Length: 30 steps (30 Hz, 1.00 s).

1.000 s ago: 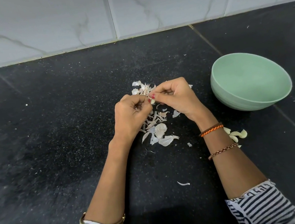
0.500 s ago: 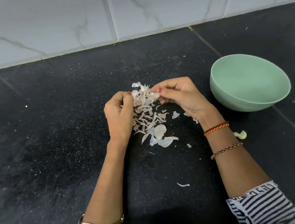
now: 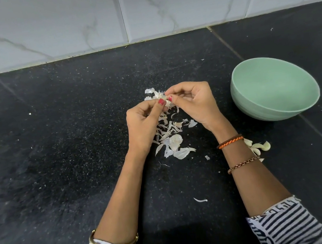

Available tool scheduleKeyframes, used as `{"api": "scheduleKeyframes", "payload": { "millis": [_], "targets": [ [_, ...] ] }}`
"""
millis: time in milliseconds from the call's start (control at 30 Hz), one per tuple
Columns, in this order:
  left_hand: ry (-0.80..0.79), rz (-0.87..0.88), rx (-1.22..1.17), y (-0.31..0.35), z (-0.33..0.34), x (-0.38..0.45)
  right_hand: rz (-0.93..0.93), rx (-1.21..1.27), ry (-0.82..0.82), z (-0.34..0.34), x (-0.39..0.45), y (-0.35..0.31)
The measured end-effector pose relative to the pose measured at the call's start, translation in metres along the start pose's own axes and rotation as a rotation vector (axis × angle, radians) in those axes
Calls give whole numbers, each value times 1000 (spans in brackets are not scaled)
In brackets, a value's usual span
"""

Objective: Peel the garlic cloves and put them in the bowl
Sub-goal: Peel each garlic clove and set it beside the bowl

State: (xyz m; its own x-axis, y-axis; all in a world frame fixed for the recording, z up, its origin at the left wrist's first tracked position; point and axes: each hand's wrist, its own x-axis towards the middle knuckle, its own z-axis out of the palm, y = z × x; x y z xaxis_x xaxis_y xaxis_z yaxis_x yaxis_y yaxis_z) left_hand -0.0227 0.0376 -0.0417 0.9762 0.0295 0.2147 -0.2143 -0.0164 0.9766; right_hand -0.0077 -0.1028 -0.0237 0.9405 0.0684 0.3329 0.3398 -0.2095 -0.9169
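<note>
Nearest the camera, two black-and-white striped sleeves (image 3: 286,226) frame the scene, and a lone curl of papery skin (image 3: 200,200) lies between the forearms on the black speckled stone table (image 3: 58,154). Just beyond the right wrist, a few peeled, pale yellow garlic cloves (image 3: 259,147) sit on the table, partly hidden by the arm and not in the bowl. Farther on, a heap of white papery garlic skins (image 3: 173,140) is spread beneath the hands. Above that heap the left hand (image 3: 143,124) and the right hand (image 3: 193,103) meet fingertip to fingertip, both pinching one small garlic clove (image 3: 166,101) between thumb and curled fingers (only a sliver of it shows, so how much skin remains cannot be told). To the right and a little farther back stands the pale green round bowl (image 3: 276,111), well apart from the hands, with no cloves visible inside. White marble-patterned wall tiles (image 3: 142,12) close the view at the back.

The step in hand looks like stripping skin from this clove. Next, the loosened skin likely needs pulling free while the other hand keeps the clove steady, then the bare clove wants carrying right to the bowl.
</note>
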Motion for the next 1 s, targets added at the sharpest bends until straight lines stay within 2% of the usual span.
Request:
{"api": "scheduleKeyframes", "payload": {
  "millis": [333, 600, 1000],
  "targets": [
    [57, -76, -8, 1, -1, 1, -102, -97, -33, 4, -1, 4],
    [62, -71, -15, 4, -3, 0, -109, -125, 23, 4, 0, 7],
    [98, -86, 26, 4, -6, 2, -325, -290, 98, 11, 0, 9]
  ]
}}
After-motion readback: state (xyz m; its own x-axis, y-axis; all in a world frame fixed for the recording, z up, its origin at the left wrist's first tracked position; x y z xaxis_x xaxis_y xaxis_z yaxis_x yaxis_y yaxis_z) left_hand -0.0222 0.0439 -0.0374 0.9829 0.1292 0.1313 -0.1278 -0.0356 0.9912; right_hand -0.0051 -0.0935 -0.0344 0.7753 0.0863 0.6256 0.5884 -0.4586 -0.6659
